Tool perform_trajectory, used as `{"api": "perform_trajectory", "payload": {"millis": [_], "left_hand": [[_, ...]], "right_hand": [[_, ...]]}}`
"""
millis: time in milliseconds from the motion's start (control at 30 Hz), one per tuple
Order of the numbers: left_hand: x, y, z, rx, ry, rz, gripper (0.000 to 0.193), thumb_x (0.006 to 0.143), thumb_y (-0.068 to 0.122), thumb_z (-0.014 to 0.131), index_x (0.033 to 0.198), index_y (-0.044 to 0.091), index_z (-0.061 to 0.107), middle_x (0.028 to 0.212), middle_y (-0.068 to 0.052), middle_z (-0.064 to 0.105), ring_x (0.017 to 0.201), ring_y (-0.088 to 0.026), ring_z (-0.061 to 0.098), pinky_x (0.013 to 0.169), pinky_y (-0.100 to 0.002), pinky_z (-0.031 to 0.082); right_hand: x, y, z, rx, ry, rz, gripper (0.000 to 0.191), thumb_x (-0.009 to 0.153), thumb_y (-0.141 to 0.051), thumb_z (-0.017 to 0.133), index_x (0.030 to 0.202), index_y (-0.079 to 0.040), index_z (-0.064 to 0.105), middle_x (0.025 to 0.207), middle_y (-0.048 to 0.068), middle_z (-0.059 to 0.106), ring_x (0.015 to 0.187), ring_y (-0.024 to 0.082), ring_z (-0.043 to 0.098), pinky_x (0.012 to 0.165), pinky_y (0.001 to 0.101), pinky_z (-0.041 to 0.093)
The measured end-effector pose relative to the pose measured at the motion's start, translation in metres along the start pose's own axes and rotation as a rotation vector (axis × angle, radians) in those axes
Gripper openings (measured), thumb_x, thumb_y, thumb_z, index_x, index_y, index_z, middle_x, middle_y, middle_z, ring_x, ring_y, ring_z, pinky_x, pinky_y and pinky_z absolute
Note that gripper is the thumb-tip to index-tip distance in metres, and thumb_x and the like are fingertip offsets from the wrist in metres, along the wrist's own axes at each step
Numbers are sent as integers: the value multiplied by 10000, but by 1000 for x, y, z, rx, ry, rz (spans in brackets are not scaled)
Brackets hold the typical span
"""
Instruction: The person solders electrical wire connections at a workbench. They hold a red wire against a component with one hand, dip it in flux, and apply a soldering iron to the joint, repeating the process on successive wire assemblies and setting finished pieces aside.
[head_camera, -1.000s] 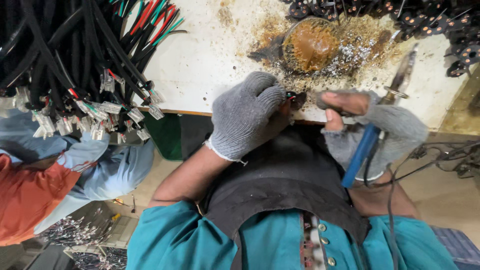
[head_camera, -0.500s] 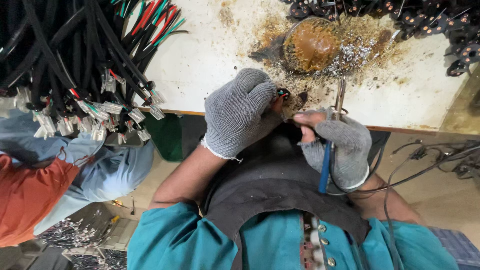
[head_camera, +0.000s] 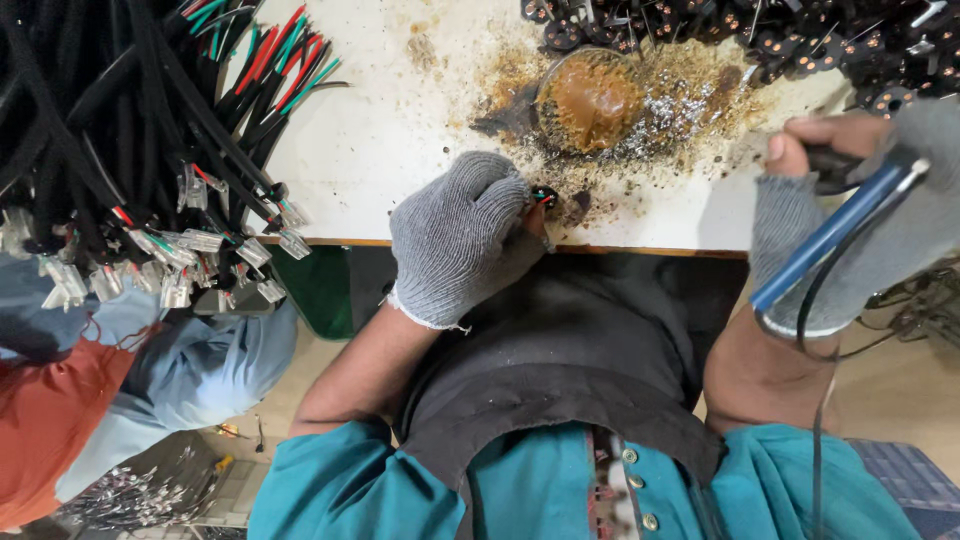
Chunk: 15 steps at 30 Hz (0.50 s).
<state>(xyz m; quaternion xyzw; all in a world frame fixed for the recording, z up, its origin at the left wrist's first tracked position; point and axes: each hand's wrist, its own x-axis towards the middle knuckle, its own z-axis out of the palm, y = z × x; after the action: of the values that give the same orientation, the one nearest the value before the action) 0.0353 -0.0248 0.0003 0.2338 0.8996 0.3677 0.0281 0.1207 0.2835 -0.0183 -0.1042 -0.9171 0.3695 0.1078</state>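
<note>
My left hand (head_camera: 462, 235), in a grey knit glove, pinches a small black connector (head_camera: 545, 196) with red and green wire ends at the near edge of the white table (head_camera: 380, 150). My right hand (head_camera: 850, 215), in a grey fingerless glove, grips a blue-handled soldering iron (head_camera: 835, 230) off to the right, away from the connector. The iron's black cord (head_camera: 815, 420) hangs down past my wrist. Its tip is out of view.
A brown flux lump (head_camera: 590, 100) sits in a stained, solder-flecked patch. Black round connectors (head_camera: 780, 35) are heaped along the far right. A thick bundle of black cables (head_camera: 110, 130) with clear plugs hangs at the left. Another person in blue and orange (head_camera: 120, 390) sits lower left.
My right hand has pulled the soldering iron away from the connector, out to the right. My left hand still holds the connector at the table edge.
</note>
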Motion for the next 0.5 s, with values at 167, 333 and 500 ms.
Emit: {"api": "perform_trajectory", "payload": {"millis": [167,333,500], "left_hand": [[0,0,0,-16,-18,-16,195,836,205,804,901,151,628,985,-53,623,802,-277,663,653,-402,516],[0,-1,-3,3,-28,3,211,834,215,814,872,149,616,977,-56,618,798,-280,662,648,-408,510],[1,-3,-3,-2,-36,-5,211,825,208,812,879,144,619,994,-52,630,801,-274,664,651,-401,516]], "right_hand": [[27,6,11,-34,-5,-189,349,1034,-14,809,1314,18,603,1109,169,712,894,233,693,777,271,590],[33,-11,25,2,56,-224,475,1041,-29,728,1428,57,467,1112,164,693,950,199,726,789,250,590],[13,-50,36,18,62,-236,511,901,-168,867,1201,18,498,766,76,641,759,184,658,663,346,502]]}}
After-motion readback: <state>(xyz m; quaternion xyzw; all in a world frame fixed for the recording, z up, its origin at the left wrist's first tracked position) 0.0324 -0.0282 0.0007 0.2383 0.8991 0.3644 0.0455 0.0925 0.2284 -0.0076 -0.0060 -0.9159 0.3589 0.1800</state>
